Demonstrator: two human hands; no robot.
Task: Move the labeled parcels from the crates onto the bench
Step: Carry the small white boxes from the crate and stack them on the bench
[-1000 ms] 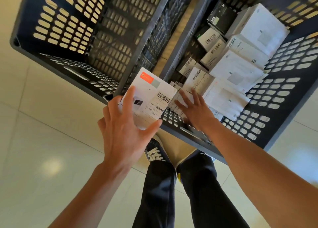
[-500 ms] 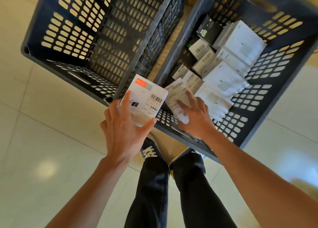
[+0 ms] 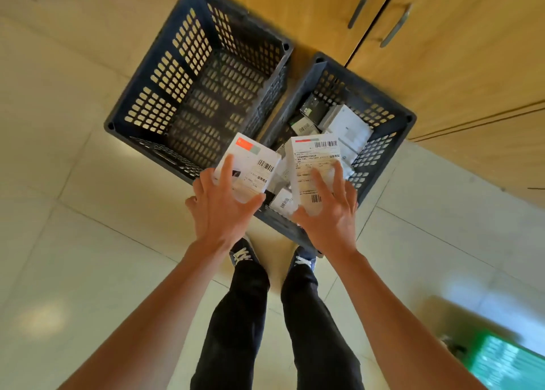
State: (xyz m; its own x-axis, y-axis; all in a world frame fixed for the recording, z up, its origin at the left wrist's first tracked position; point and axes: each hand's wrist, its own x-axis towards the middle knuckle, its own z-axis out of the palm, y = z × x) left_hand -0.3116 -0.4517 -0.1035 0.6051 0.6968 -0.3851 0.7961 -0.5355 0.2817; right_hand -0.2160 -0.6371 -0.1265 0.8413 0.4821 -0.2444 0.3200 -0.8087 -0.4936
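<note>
Legs, two, in dark trousers, cut off by the bottom edge; shoes [image 3: 242, 254], two, dark with white laces, on the tiled floor [image 3: 73, 257].

Green item [image 3: 507, 363], one, bottom right corner, blurred and cut off; kind cannot be told.

Left hand [image 3: 219, 210]: fingers spread, thumb out to the right, clamped on one white parcel [image 3: 250, 165] with an orange patch and a barcode label. The parcel is held up over the near edge of the left crate; its lower end is hidden by the hand.

Right hand [image 3: 330, 215]: fingers spread, clamped on one white labeled parcel [image 3: 315, 165] bearing two barcodes. It is held above the near part of the right crate; small print unreadable.

Crates, two, dark slotted plastic, side by side on the floor. Left crate [image 3: 165, 100]: nothing shows inside it. Right crate [image 3: 383, 151]: remaining parcels [image 3: 348, 127], mostly white, at least one dark at the far end; count uncertain, since the held parcels and hands cover the near half.

Wooden cabinet doors [image 3: 442, 65] just behind the crates, handles [image 3: 395, 25], two, visible. Bench not identifiable.
</note>
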